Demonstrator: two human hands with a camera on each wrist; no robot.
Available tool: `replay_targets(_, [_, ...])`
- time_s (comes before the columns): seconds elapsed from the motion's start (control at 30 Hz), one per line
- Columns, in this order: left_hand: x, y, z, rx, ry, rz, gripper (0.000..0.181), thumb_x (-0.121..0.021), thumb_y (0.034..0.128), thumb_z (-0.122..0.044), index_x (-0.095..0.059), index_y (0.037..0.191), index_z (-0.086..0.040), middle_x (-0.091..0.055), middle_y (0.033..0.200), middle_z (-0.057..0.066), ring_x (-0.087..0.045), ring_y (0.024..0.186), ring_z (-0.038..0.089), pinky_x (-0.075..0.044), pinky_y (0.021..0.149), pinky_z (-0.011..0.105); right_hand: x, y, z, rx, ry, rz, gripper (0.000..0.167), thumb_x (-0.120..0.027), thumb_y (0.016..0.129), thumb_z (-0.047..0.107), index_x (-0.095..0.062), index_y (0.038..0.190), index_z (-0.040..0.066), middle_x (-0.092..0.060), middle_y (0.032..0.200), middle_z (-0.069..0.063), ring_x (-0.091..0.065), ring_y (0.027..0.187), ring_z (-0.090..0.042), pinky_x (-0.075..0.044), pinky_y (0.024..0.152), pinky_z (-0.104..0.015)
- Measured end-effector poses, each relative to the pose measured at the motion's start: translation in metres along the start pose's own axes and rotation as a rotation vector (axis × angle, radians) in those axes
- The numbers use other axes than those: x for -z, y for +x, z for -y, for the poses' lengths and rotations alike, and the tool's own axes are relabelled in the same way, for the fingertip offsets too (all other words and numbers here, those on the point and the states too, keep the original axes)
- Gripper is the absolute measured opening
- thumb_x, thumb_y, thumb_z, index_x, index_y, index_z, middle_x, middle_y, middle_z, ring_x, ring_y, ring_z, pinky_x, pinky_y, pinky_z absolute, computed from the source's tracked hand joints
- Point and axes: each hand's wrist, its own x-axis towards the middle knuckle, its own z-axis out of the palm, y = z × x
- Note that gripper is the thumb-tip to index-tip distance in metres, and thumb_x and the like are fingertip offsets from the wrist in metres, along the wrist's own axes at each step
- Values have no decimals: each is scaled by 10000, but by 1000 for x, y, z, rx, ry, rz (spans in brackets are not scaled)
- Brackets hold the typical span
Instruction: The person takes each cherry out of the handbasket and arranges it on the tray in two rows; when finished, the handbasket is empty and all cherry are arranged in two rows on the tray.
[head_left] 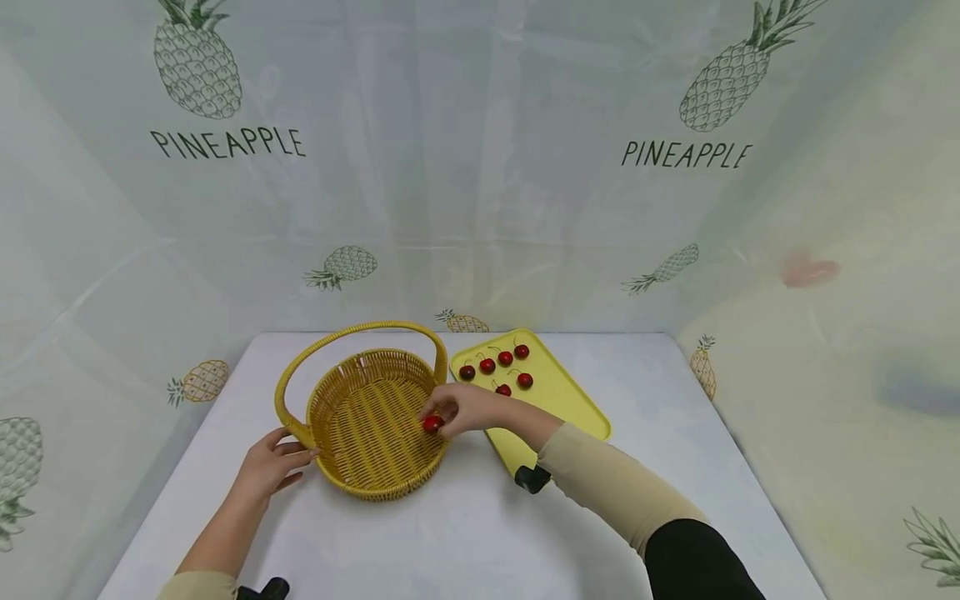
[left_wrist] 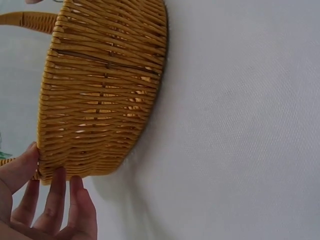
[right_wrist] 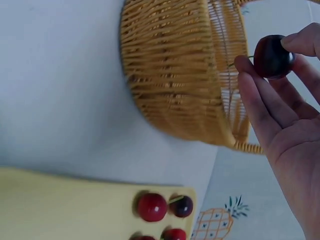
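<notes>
A yellow-brown wicker basket (head_left: 378, 492) with a tall arched handle stands on the table. At its left side my left hand (head_left: 272, 465) holds the rim near the handle's foot, thumb on the rim and fingertips against the woven outer wall (left_wrist: 100, 90). Over the basket's right rim, my right hand (head_left: 468, 408) pinches a dark red cherry (head_left: 432, 424) between thumb and fingers. In the right wrist view the held cherry (right_wrist: 274, 56) shows its thin stem. No cherry is visible on the basket's woven floor.
A yellow tray (head_left: 566, 400) lies right of the basket, partly under my right forearm. Several cherries with stems (head_left: 506, 358) rest at its far end. White table (head_left: 675, 467) surrounds both, and a pineapple-print curtain (head_left: 465, 183) hangs behind and at the sides.
</notes>
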Motion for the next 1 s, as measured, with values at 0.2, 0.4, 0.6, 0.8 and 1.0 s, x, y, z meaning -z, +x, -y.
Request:
replay_targets(0.2, [1, 1, 0, 17, -9, 10, 784, -745, 876, -168, -279, 1462, 64, -678, 1078, 107, -661, 916, 193, -576, 772, 363, 9, -17, -6, -1, 5, -24, 349, -677, 826, 9, -707, 1159, 107, -595, 1048, 72, -616, 951, -89, -536, 824, -227])
replay_targets(0.4, [1, 3, 1, 32, -16, 13, 795, -748, 874, -166, -272, 1470, 56, -683, 1057, 85, -657, 878, 153, -577, 754, 351, 17, -33, -13, -19, -39, -50, 345, -685, 811, -3, -711, 1147, 70, -584, 1048, 63, -597, 952, -88, -535, 843, -244])
replay_targets(0.6, [1, 3, 1, 42, -30, 14, 810, -749, 875, -168, -255, 1478, 55, -680, 1067, 75, -660, 893, 165, -578, 758, 350, 25, -47, -27, -27, -13, -79, 357, -678, 804, -47, -712, 1130, 94, -587, 1066, 52, -592, 994, -107, -523, 887, -251])
replay_targets(0.8, [0, 1, 0, 48, -38, 10, 815, -758, 867, -177, -263, 1472, 55, -679, 1051, 63, -660, 886, 161, -576, 753, 345, 33, -62, -42, -27, 5, -118, 338, -668, 790, -92, -696, 1111, 11, -584, 1096, -8, -579, 1019, -154, -516, 914, -276])
replay_targets(1.0, [-1, 1, 1, 39, -19, -4, 810, -759, 868, -187, -271, 1465, 60, -670, 1091, 114, -667, 905, 191, -575, 747, 343, 38, -74, -55, -49, 21, -165, 328, -656, 776, -133, -681, 1082, -16, -580, 1083, -26, -582, 1021, -179, -509, 931, -294])
